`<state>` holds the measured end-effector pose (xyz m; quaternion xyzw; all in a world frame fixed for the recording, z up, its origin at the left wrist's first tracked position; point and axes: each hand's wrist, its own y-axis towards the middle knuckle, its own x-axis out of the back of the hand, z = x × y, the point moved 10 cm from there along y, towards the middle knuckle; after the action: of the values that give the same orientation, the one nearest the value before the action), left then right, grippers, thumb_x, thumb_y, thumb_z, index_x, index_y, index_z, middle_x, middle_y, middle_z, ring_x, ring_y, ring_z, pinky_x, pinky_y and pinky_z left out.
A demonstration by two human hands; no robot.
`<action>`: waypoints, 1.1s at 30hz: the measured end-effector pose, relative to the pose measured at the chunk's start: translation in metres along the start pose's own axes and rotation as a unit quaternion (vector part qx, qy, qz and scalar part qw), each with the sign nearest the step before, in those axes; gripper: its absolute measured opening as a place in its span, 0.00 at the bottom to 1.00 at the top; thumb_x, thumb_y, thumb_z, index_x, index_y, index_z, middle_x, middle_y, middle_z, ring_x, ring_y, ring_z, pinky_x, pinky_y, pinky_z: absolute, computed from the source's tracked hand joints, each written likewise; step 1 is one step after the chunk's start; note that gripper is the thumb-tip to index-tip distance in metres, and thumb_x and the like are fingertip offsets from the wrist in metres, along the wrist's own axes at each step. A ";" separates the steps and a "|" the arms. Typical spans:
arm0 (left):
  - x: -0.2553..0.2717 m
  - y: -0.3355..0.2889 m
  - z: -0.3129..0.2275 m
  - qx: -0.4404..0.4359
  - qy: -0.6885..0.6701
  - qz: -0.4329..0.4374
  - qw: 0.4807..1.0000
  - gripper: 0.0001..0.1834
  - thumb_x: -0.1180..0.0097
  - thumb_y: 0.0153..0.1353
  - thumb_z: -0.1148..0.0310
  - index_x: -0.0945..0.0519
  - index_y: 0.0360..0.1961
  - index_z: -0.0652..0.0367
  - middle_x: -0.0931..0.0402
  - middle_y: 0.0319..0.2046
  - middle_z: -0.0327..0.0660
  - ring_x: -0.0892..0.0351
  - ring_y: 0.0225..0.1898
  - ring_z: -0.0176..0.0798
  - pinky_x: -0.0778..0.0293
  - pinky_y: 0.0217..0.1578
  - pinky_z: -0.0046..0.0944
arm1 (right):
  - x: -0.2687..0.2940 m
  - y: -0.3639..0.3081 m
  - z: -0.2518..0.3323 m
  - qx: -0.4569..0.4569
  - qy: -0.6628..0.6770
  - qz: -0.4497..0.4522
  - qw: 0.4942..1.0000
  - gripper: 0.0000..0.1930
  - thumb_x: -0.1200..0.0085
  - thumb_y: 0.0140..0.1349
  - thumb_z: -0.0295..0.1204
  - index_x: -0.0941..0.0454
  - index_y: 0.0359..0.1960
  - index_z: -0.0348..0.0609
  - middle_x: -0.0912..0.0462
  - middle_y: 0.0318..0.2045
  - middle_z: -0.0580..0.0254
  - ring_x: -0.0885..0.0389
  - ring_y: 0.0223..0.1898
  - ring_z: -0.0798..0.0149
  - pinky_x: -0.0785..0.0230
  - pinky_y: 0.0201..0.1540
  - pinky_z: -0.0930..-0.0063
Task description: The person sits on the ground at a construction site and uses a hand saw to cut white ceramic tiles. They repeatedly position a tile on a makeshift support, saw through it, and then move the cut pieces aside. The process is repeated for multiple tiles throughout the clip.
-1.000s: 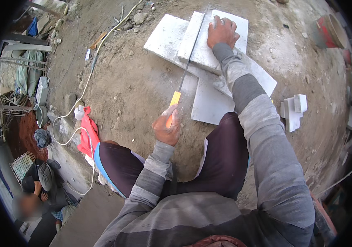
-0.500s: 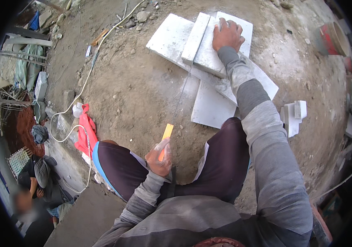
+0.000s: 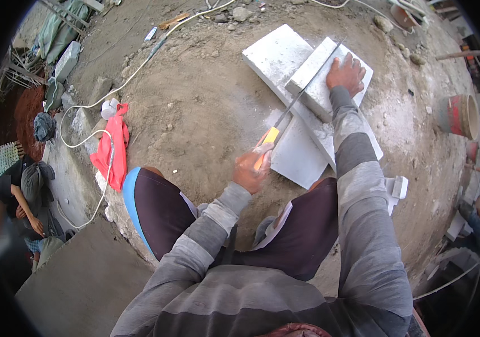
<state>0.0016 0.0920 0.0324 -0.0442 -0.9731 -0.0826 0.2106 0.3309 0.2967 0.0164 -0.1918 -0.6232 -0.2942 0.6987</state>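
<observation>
My left hand (image 3: 252, 169) is wrapped around the yellow-orange handle of a hand saw (image 3: 291, 105). Its long thin blade runs through the gap between a narrow white block strip (image 3: 310, 65) and a wider white block (image 3: 319, 101), with the tip reaching past their far end. On the wider block lies my right hand (image 3: 346, 76), fingers spread and pressing on its top. Both pieces rest on a larger white slab (image 3: 271, 53). Another white slab (image 3: 301, 154) lies lower, nearer my knees, partly covered by the ones above.
Small white offcuts (image 3: 398, 188) lie beside my right forearm. A bucket (image 3: 460, 116) stands at the right. On the left are a red cloth bag (image 3: 112, 147), a pale cable (image 3: 85, 106) and a seated person (image 3: 26, 196). Another person (image 3: 478, 219) shows at the far right.
My left hand has pushed the saw forward and away from me, so the blade now passes beyond the block. My right hand stays on the block. The whole view has shifted.
</observation>
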 end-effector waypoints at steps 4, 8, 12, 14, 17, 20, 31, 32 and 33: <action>0.034 -0.033 -0.013 0.028 0.012 0.012 0.999 0.11 0.38 0.63 0.76 0.15 0.47 0.61 0.14 0.39 0.52 0.12 0.39 0.51 0.19 0.41 0.42 | -0.001 -0.003 -0.004 0.004 -0.005 -0.022 1.000 0.29 0.54 0.71 0.52 0.36 0.72 0.63 0.39 0.73 0.62 0.49 0.76 0.53 0.49 0.70 0.38; 0.009 0.023 -0.026 -0.040 0.032 0.015 0.999 0.11 0.38 0.62 0.79 0.15 0.46 0.61 0.14 0.37 0.53 0.11 0.37 0.49 0.19 0.37 0.42 | 0.000 -0.004 -0.005 0.009 0.003 -0.021 1.000 0.28 0.53 0.71 0.52 0.34 0.70 0.63 0.38 0.72 0.62 0.48 0.75 0.52 0.48 0.69 0.37; 0.002 0.033 -0.019 -0.057 0.036 0.022 0.997 0.14 0.37 0.60 0.80 0.16 0.47 0.59 0.15 0.35 0.53 0.12 0.35 0.53 0.19 0.35 0.44 | -0.003 -0.002 -0.002 0.021 0.013 -0.030 0.999 0.27 0.53 0.70 0.51 0.33 0.70 0.63 0.37 0.71 0.62 0.48 0.74 0.52 0.48 0.69 0.38; 0.024 -0.006 -0.014 -0.025 0.017 0.029 0.999 0.14 0.37 0.60 0.80 0.16 0.48 0.59 0.15 0.34 0.53 0.12 0.35 0.52 0.19 0.35 0.44 | 0.001 -0.001 -0.006 0.021 0.019 -0.015 0.999 0.28 0.53 0.71 0.50 0.34 0.71 0.61 0.38 0.72 0.60 0.50 0.75 0.51 0.50 0.69 0.38; 0.031 -0.020 -0.023 -0.027 0.013 0.014 0.999 0.15 0.37 0.60 0.80 0.16 0.49 0.59 0.15 0.34 0.53 0.12 0.34 0.52 0.19 0.35 0.43 | 0.005 -0.001 -0.006 0.018 0.020 -0.011 1.000 0.28 0.53 0.72 0.49 0.35 0.71 0.60 0.39 0.72 0.60 0.52 0.76 0.51 0.51 0.70 0.38; -0.013 0.048 -0.020 -0.012 0.027 0.038 0.999 0.13 0.38 0.62 0.78 0.16 0.48 0.61 0.15 0.36 0.53 0.12 0.36 0.52 0.19 0.37 0.44 | 0.006 -0.004 0.002 0.020 0.034 0.000 0.999 0.27 0.53 0.72 0.49 0.34 0.71 0.60 0.39 0.72 0.59 0.51 0.76 0.51 0.51 0.70 0.38; -0.017 0.032 -0.019 -0.048 0.029 0.014 0.998 0.11 0.40 0.65 0.77 0.16 0.48 0.65 0.13 0.38 0.52 0.11 0.39 0.47 0.19 0.43 0.40 | 0.007 -0.002 0.002 0.014 0.033 -0.005 0.999 0.26 0.52 0.72 0.47 0.32 0.70 0.61 0.36 0.71 0.62 0.48 0.74 0.53 0.51 0.70 0.39; -0.019 0.030 -0.015 -0.044 0.028 0.012 0.999 0.11 0.40 0.65 0.77 0.16 0.48 0.65 0.13 0.38 0.52 0.11 0.39 0.46 0.19 0.43 0.40 | 0.008 -0.001 0.000 0.020 0.030 -0.009 0.999 0.26 0.52 0.72 0.47 0.32 0.70 0.61 0.36 0.71 0.62 0.48 0.74 0.53 0.51 0.70 0.39; -0.020 0.028 -0.012 -0.039 0.026 0.008 0.999 0.11 0.40 0.65 0.77 0.16 0.48 0.65 0.13 0.38 0.52 0.11 0.39 0.46 0.19 0.43 0.40 | 0.008 0.003 0.000 0.027 0.026 -0.012 0.999 0.26 0.52 0.72 0.47 0.32 0.70 0.61 0.36 0.70 0.62 0.48 0.74 0.53 0.51 0.70 0.39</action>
<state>0.0277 0.1162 0.0390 -0.0582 -0.9629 -0.1199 0.2348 0.3334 0.2972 0.0248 -0.1579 -0.6152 -0.2907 0.7157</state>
